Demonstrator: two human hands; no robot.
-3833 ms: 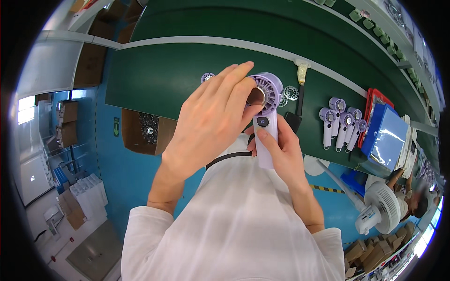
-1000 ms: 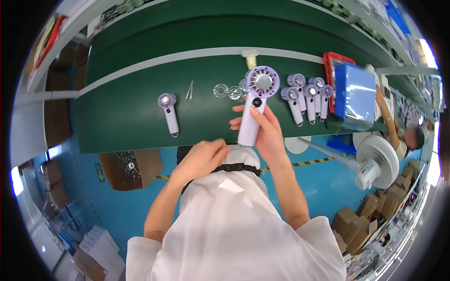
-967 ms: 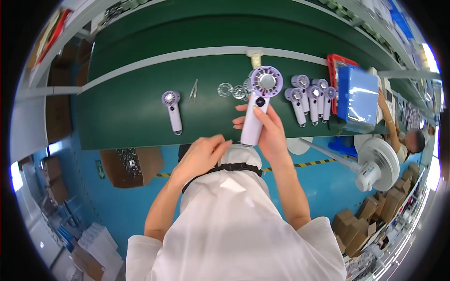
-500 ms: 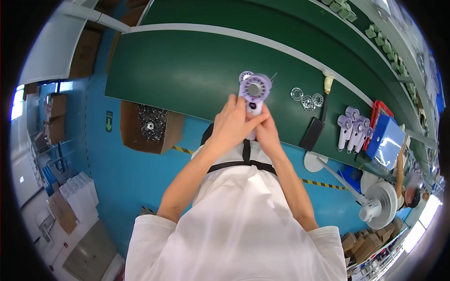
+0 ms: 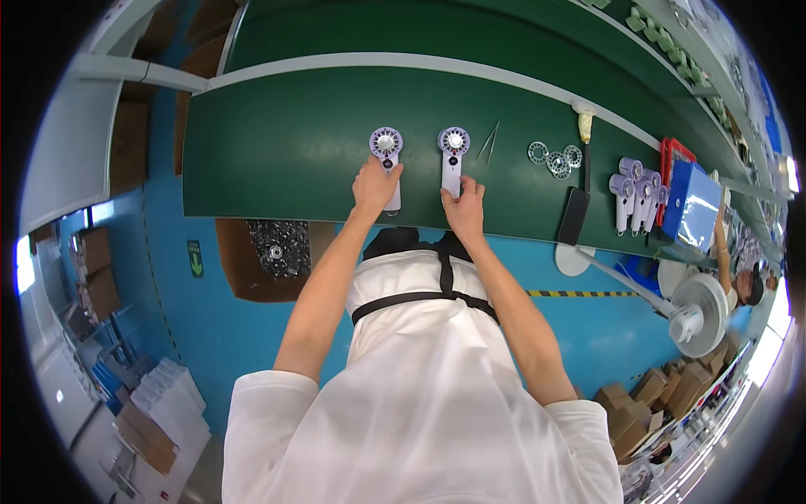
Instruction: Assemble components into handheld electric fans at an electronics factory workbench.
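Two lilac handheld fans lie side by side on the table [image 5: 277, 151], near its front edge. Your left hand [image 5: 375, 186] has its grip wrapped round the handle of the left fan [image 5: 385, 141], while your right hand [image 5: 465, 208] pinches the lower end of the right fan [image 5: 454, 139], thumb and fingers on opposite sides.

Holding the right one so low could let its head dip or swing if you raise it; swung to the right, it might knock the tweezers [image 5: 489, 141] beside it. Your left thumb sits close to the round black display, so a hard squeeze could press a control.

Below the front edge, a cardboard box [image 5: 323, 244] holds a heap of dark, glossy little parts [image 5: 281, 244] with one pale ring on top. Toward the right, past the grouped fans [image 5: 642, 193], the blue bin [image 5: 693, 206] and red tray [image 5: 667, 151] are too distorted to read their contents.
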